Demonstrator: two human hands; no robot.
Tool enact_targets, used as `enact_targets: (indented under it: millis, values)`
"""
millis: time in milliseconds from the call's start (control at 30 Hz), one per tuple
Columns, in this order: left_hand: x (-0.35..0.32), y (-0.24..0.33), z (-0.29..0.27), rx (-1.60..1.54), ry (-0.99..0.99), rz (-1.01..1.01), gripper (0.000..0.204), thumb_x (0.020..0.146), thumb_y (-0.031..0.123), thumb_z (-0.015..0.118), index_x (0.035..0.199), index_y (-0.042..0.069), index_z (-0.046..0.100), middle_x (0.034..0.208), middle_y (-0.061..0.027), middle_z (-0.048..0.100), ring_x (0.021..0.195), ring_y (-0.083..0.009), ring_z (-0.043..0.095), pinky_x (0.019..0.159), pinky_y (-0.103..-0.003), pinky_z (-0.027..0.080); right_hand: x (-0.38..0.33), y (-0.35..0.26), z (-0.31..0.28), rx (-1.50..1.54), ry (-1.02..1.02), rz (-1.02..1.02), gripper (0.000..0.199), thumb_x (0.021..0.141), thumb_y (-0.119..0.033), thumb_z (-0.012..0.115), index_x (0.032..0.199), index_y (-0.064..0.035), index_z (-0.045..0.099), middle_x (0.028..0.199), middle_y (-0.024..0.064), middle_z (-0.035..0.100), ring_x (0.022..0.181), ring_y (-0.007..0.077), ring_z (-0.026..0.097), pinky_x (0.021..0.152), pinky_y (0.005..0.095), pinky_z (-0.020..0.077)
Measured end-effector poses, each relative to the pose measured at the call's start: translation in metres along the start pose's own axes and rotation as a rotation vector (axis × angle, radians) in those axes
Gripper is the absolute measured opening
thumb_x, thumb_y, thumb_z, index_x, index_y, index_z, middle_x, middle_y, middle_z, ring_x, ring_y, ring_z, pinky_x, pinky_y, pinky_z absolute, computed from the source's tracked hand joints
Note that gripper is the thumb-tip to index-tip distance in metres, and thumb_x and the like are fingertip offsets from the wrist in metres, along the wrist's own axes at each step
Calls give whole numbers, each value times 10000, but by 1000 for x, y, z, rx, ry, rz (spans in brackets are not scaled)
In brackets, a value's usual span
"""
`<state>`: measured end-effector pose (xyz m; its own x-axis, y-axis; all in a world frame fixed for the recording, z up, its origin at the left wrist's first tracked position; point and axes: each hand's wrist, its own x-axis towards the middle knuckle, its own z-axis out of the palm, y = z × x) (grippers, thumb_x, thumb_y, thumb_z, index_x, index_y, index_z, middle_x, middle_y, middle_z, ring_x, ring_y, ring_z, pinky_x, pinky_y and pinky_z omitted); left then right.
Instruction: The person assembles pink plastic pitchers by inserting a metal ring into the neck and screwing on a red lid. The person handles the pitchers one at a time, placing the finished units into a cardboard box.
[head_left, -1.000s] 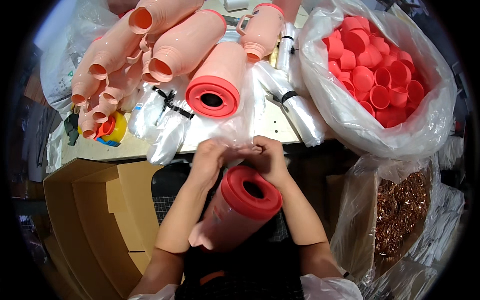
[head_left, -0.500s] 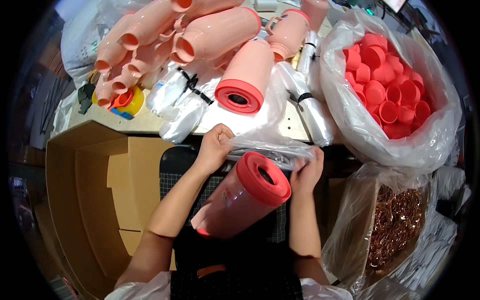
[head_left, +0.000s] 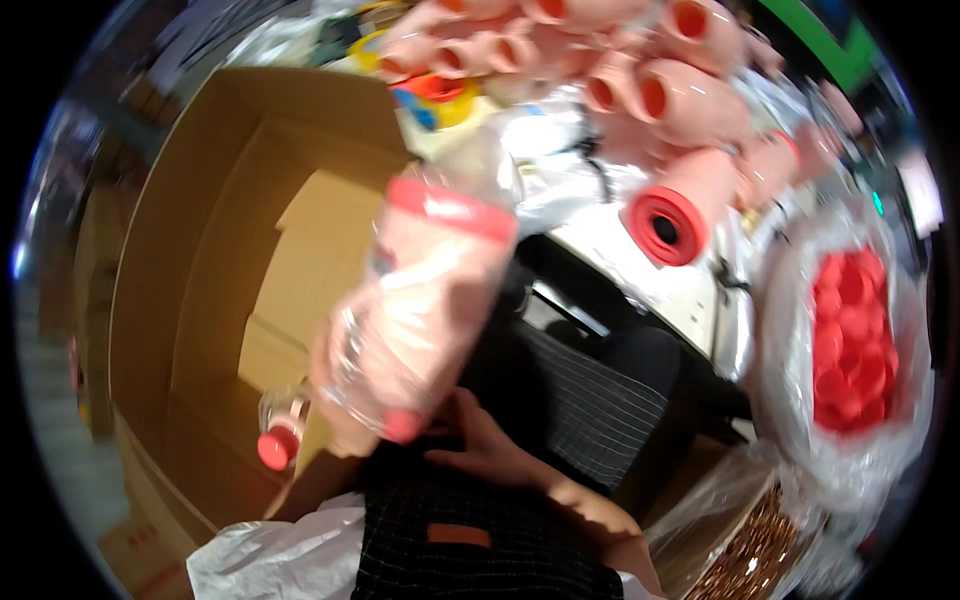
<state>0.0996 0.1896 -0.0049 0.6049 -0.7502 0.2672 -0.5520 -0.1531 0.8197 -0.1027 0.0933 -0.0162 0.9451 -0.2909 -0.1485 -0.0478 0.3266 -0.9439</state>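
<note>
A pink thermos flask (head_left: 430, 290) with a red base ring hangs tilted over the near edge of the open cardboard box (head_left: 190, 300). Clear plastic film wraps it, bunched above the base, and its red cap points down toward me. My left hand (head_left: 345, 432) is closed around the flask's lower left side, partly hidden by it and blurred. Close to the cap, my right hand (head_left: 490, 445) has its thumb and fingers apart, holding nothing. Inside the box lies another bagged flask with a red cap (head_left: 278, 447).
On the table, several pink flask bodies (head_left: 690, 100) are piled, with one flask (head_left: 680, 215) lying base toward me. Clear bags (head_left: 550, 150) sit beside them. To the right stand a sack of red cups (head_left: 855, 340) and a carton of copper-coloured pieces (head_left: 750, 550).
The flask, bare on my lap before, is now inside the plastic bag and lifted left toward the box. My right hand has come off the film. The view has turned left.
</note>
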Motion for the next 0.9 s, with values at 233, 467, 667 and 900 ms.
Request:
enact_targets:
  millis: [233, 467, 667, 900]
  values:
    - [77, -85, -205, 1079, -271, 189, 403, 849, 99, 583, 1214, 234, 689, 939, -102, 644, 871, -320, 649, 722, -437, 539, 75, -25, 65, 9, -377, -55, 752, 860, -45, 740, 1516, -19, 372, 1472, 154, 497, 1305, 252, 547, 1091, 395, 442]
    - [5, -355, -188, 1148, -1191, 78, 415, 916, 160, 564, 1328, 177, 600, 1136, -156, 576, 1056, -343, 585, 882, -448, 494, 15, -12, -96, -927, 899, -180, 496, 847, -23, 711, 1312, -1, 538, 1263, 201, 583, 1150, 335, 595, 995, 404, 480]
    - [18, -243, -168, 1491, -1495, -362, 465, 961, 174, 535, 1421, 111, 518, 1339, -227, 498, 1257, -379, 513, 1021, -448, 449, -70, -128, -307, -1650, 1913, -86, 787, 755, -176, 768, 1389, 88, 383, 1405, 323, 400, 1288, 479, 389, 1113, 542, 300]
    - [112, -156, -118, 1113, -764, 360, 526, 914, 160, 612, 1425, 88, 509, 1268, -202, 601, 1108, -364, 604, 899, -465, 531, -162, -124, -419, -1240, 1874, 806, 421, 859, -237, 670, 1191, 3, 573, 1012, 221, 731, 930, 378, 725, 815, 493, 553]
